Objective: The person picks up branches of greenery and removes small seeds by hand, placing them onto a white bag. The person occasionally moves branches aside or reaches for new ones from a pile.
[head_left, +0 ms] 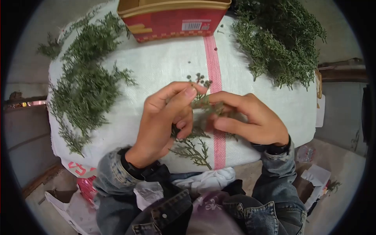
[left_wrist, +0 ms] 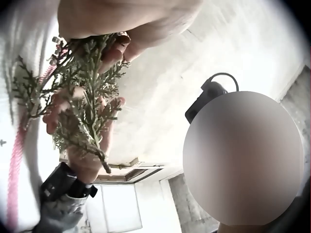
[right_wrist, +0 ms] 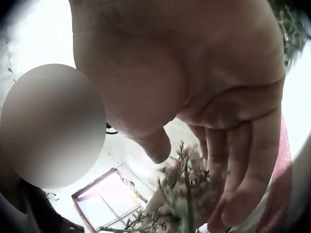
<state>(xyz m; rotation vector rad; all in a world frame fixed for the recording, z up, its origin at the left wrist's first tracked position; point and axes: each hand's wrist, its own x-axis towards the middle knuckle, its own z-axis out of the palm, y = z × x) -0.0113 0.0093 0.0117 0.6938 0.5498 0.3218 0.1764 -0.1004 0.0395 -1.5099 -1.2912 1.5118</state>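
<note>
My left hand [head_left: 162,113] pinches a green conifer sprig [head_left: 203,102] between thumb and forefinger. Small dark round cones [head_left: 201,79] stand out just past those fingertips. Beside it, my right hand [head_left: 250,119] is at the sprig's leafy part, blurred in the head view. In the right wrist view, the right thumb [right_wrist: 159,150] stands apart from the fairly straight fingers, with foliage [right_wrist: 187,194] showing between. From the left wrist, the sprig [left_wrist: 92,97] hangs below the left hand, the other hand behind it. Under both hands a loose sprig [head_left: 194,152] lies on the white woven sack [head_left: 164,58].
Conifer branches [head_left: 88,86] are heaped on the sack's left side, and a denser heap [head_left: 282,43] lies at the back right. A red cardboard box [head_left: 168,24] stands at the far edge. Several tiny dark cones are scattered near it. An open carton [head_left: 313,182] sits low right.
</note>
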